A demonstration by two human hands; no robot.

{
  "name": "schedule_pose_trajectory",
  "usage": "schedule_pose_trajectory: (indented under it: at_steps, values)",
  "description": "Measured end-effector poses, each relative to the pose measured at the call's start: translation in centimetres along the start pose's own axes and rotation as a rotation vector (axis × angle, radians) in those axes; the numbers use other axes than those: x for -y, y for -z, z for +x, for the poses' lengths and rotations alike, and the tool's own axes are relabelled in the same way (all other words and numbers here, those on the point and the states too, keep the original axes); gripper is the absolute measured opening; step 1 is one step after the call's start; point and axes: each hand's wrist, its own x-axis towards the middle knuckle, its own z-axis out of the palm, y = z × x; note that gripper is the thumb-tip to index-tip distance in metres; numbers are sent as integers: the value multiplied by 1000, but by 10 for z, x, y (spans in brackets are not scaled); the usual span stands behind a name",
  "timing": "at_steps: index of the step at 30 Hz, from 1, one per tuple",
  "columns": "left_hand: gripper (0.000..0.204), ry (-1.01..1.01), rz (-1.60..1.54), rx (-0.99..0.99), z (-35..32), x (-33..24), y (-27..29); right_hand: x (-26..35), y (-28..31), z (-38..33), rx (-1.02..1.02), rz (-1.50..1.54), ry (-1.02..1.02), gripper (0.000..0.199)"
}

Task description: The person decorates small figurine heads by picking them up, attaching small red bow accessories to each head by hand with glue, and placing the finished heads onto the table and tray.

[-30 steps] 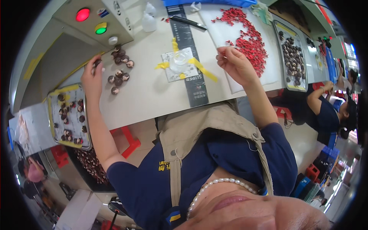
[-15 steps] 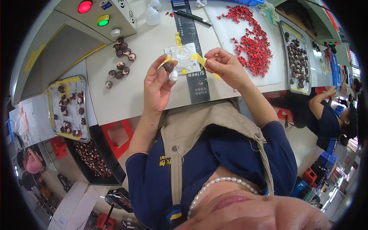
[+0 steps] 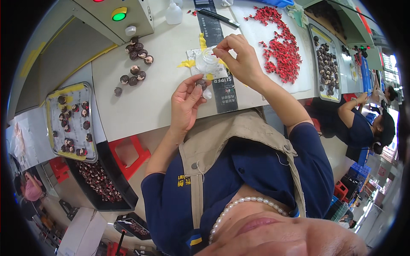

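My left hand [image 3: 184, 106] is closed on a small round dark brown doll head [image 3: 201, 83], pinched between thumb and fingers. A glossy white rounded piece [image 3: 207, 94] shows beside it, under the fingertips. My right hand [image 3: 241, 59] reaches over a clear round dish [image 3: 206, 62], its thumb and finger pinched together at the rim. Whatever lies between those fingertips is too small to make out. Beneath the dish is a stained white square pad [image 3: 192, 54], with strips of yellow tape [image 3: 186, 64] around it.
Loose brown doll heads [image 3: 137, 54] lie to the left, with trays [image 3: 90, 128] [image 3: 314, 64] of more at both sides. Small red pieces [image 3: 284, 55] cover a white sheet. A black pen-like tool [image 3: 218, 18] and white bottle [image 3: 174, 13] stand behind. A co-worker [image 3: 363, 123] sits at right.
My right hand has gone from the tape at the pad's right up to the dish's rim. My left hand, still holding the doll head, has shifted right and nearer to me.
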Motion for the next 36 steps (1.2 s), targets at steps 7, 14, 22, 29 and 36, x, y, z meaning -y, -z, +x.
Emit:
schedule_pose_trajectory:
  at_steps: [7, 14, 22, 29, 36]
  values:
    - [33, -10, -5, 50, -2, -2, 6, -5, -10, 6, -18, -208, 126, 9]
    - [35, -70, 66, 1, -1, 2, -2, 4, -5, 7, 10, -341, 257, 10]
    - [35, -30, -26, 25, 8, 1, -22, 10, 10, -2, -81, -25, 195, 9]
    - [33, -31, -66, 8, 11, 8, -27, 20, 16, -31, 124, 417, -180, 11]
    - [33, -78, -17, -18, 13, 12, -37, 18, 14, -36, 40, 322, -118, 12]
